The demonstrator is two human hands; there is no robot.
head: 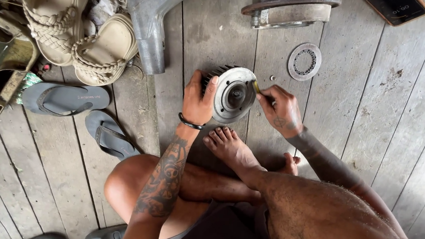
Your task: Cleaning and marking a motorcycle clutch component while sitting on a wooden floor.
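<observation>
**Finned metal part held on edge over the plank floor**

Seated cross-legged on a grey plank floor (360,145), bare foot (228,145) just below the work. Left hand (198,99) wrapped over the left rim of a round finned metal part (234,95), fingers curled closed over the dark fins, thumb on the face; black wristband (191,123) at the wrist. Part tilted up on edge, machined face toward the camera, central bore dark, resting on or just above the planks between the two hands. Right hand (282,109) pinched shut on a small yellowish tool (256,86), its tip touching the upper right rim of the part; possibly a small brush or scraper, too small to tell.

Judged from its look: cast metal, stiff, fairly heavy for its size, no give under a grip. Fins thin and edged, likely to bite into skin and perhaps chip if knocked; face smooth and maybe oily, so slippery. Best taken by the outer rim with the palm across the fins, as the left hand has it, or by a finger through the bore.

Nearby: a flat perforated ring (305,61) and a tiny washer (272,78) on the planks well clear above right, a grey metal casting (151,25) above left, a drum-shaped assembly (290,10) at the top, a phone (396,8) in the corner, braided sandals (74,30) and grey flip-flops (81,110) at left.
</observation>
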